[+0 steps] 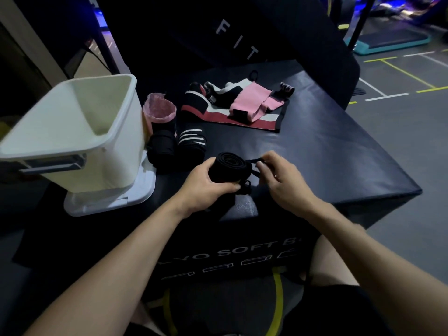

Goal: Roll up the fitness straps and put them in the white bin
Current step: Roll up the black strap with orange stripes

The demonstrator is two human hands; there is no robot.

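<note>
Both hands (244, 180) clamped on one tightly coiled black strap roll (229, 168), thin loop trailing

bin (72, 132) left on box (339, 154) | unrolled straps (242, 105) behind | rolled straps (177, 144) beside bin

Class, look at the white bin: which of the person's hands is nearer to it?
Left. The left hand grips the rolled black strap, just right of the white bin. The right hand pinches the strap's loose end, farther right.
</note>
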